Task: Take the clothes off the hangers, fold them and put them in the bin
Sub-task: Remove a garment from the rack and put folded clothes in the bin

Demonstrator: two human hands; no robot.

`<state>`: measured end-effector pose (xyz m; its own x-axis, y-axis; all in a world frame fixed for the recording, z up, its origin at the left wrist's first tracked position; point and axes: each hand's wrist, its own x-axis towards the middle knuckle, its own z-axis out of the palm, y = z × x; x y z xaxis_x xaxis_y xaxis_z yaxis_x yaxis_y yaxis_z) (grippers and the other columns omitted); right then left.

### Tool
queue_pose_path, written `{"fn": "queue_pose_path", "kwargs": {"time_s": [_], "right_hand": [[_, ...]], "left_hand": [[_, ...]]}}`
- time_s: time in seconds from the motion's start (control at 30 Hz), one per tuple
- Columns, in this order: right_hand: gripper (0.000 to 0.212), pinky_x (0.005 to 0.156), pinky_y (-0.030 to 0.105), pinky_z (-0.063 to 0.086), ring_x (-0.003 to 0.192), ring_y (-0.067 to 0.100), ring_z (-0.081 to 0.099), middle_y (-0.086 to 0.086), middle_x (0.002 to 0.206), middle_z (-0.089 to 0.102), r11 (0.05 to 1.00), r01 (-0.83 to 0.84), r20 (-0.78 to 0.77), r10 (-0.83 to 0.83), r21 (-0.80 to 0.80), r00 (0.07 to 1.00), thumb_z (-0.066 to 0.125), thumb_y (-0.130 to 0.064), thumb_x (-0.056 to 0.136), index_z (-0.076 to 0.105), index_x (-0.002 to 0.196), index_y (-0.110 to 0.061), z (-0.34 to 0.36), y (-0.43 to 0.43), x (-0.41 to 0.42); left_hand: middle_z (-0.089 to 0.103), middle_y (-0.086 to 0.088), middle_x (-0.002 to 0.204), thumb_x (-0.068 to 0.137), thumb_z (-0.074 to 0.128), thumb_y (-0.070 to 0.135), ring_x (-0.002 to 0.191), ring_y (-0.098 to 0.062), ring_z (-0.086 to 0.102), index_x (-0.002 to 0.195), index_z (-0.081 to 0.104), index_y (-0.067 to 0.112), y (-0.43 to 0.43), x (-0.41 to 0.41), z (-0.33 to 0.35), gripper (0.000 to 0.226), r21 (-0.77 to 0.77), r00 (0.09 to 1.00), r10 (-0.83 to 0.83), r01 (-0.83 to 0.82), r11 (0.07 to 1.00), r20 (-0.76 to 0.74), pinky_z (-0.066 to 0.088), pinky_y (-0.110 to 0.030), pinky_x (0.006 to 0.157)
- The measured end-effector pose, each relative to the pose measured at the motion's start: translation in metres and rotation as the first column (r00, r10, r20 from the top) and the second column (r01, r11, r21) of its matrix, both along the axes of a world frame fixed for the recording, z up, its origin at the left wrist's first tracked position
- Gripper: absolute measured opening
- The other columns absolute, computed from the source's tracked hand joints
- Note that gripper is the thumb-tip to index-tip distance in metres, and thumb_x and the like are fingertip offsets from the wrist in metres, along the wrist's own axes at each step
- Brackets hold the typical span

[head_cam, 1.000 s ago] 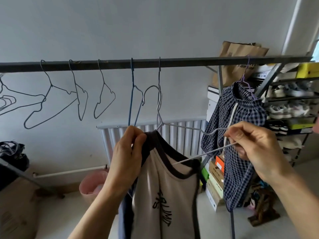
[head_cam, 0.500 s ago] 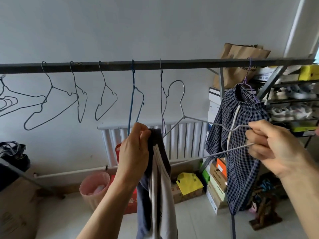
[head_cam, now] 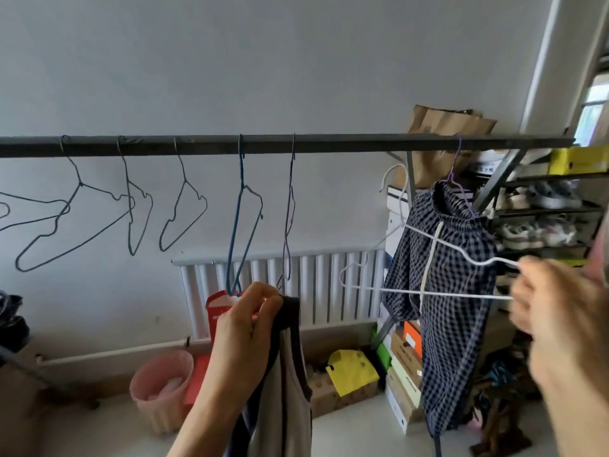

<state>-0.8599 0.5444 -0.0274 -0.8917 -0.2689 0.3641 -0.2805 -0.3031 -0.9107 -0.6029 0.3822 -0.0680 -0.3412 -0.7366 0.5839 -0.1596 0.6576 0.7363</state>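
My left hand (head_cam: 245, 328) pinches the dark-trimmed shoulder of a beige tank top (head_cam: 285, 390), which hangs limp below it, free of any hanger. My right hand (head_cam: 557, 311) grips one end of a white wire hanger (head_cam: 428, 293), held off the rail in front of a checked navy garment (head_cam: 454, 291). That garment hangs on a purple hanger (head_cam: 456, 179) from the dark rail (head_cam: 329, 145) at the right. Several bare wire hangers (head_cam: 184, 212) hang along the rail to the left.
A pink bin (head_cam: 161, 387) stands on the floor below the rail, beside a white radiator (head_cam: 329, 285). Stacked shoe boxes (head_cam: 402, 374), a yellow bag (head_cam: 352, 371) and a shoe shelf (head_cam: 543, 209) crowd the right side. A dark rack (head_cam: 13, 328) sits at the far left.
My right hand has pulled the white hanger out of the tank top and away to the right. The top has dropped limp from my left hand.
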Motion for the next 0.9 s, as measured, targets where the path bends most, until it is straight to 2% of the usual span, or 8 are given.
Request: {"fn": "queue_pose_path", "kwargs": {"time_s": [0.1,0.23,0.4,0.53,0.63,0.7,0.8,0.9], "right_hand": [[0.032,0.047,0.031,0.034,0.047,0.01,0.038,-0.008,0.046,0.046,0.997,0.079,-0.101,-0.081,-0.027,0.992,0.048,-0.032,0.089,0.058,0.06,-0.023,0.003,-0.04,0.018],[0.034,0.055,0.038,0.034,0.057,0.019,0.041,0.003,0.059,0.046,0.995,0.055,-0.185,-0.069,-0.079,0.98,0.042,-0.031,0.093,0.045,0.063,-0.017,0.021,-0.097,0.03],[0.032,0.062,0.039,0.032,0.068,0.022,0.043,0.014,0.073,0.052,0.992,0.122,-0.253,-0.123,-0.022,0.96,0.038,-0.023,0.096,0.05,0.073,-0.004,0.058,-0.165,0.016],[0.032,0.062,0.036,0.027,0.071,0.028,0.046,0.018,0.075,0.052,0.98,0.136,-0.259,-0.095,0.143,0.961,0.04,-0.014,0.096,0.051,0.07,0.001,0.062,-0.196,0.005],[0.038,0.055,0.038,0.02,0.058,0.026,0.038,0.011,0.06,0.044,0.954,0.125,-0.267,-0.05,0.271,0.962,0.044,-0.011,0.095,0.038,0.058,-0.005,0.042,-0.196,0.008],[0.039,0.049,0.036,0.02,0.051,0.023,0.032,0.009,0.053,0.039,0.959,0.081,-0.27,-0.006,0.27,0.963,0.047,-0.013,0.095,0.041,0.058,-0.003,0.029,-0.197,0.014],[0.035,0.05,0.029,0.033,0.055,0.025,0.047,0.01,0.061,0.056,0.971,-0.039,-0.203,0.089,0.237,0.975,0.052,-0.024,0.094,0.059,0.07,0.001,0.011,-0.207,0.013],[0.044,0.057,0.038,0.058,0.079,0.036,0.065,0.021,0.105,0.064,0.973,-0.104,-0.103,0.128,0.208,0.986,0.051,-0.045,0.088,0.061,0.108,-0.007,-0.01,-0.212,0.014]], "left_hand": [[0.063,0.016,0.071,0.097,0.054,0.014,0.068,-0.001,0.061,0.079,0.054,0.027,-0.005,-0.005,0.001,0.022,-0.076,0.999,0.039,-0.037,0.996,0.03,0.043,-0.008,0.06],[0.062,0.01,0.068,0.097,0.054,0.014,0.07,-0.002,0.06,0.077,0.051,0.029,-0.016,-0.003,0.012,0.026,-0.136,0.994,0.092,-0.083,0.987,0.062,0.043,-0.011,0.06],[0.064,0.014,0.078,0.097,0.054,0.016,0.07,-0.007,0.06,0.073,0.051,0.029,-0.024,0.006,0.028,0.027,-0.115,0.995,0.087,-0.081,0.99,0.047,0.044,-0.014,0.059],[0.061,0.011,0.065,0.096,0.054,0.015,0.058,-0.004,0.055,0.077,0.053,0.029,-0.023,0.015,0.037,0.024,-0.073,0.999,0.05,-0.049,0.996,0.013,0.039,-0.013,0.054],[0.058,0.008,0.062,0.097,0.054,0.01,0.056,0.0,0.053,0.074,0.054,0.024,-0.022,0.025,0.043,0.026,-0.029,1.0,0.009,-0.01,1.0,-0.02,0.036,-0.011,0.052],[0.057,0.003,0.062,0.097,0.054,0.009,0.057,-0.002,0.052,0.074,0.055,0.021,-0.022,0.029,0.047,0.025,0.025,0.998,-0.038,0.039,0.999,-0.058,0.037,-0.013,0.053],[0.058,0.003,0.065,0.097,0.054,0.011,0.062,-0.003,0.056,0.077,0.057,0.019,-0.023,0.035,0.051,0.021,0.026,0.995,-0.103,0.103,0.994,-0.018,0.041,-0.015,0.058],[0.058,0.008,0.064,0.096,0.055,0.015,0.056,0.004,0.052,0.081,0.058,0.015,-0.022,0.043,0.054,0.016,0.033,0.993,-0.113,0.112,0.993,0.046,0.038,-0.011,0.053]]}}
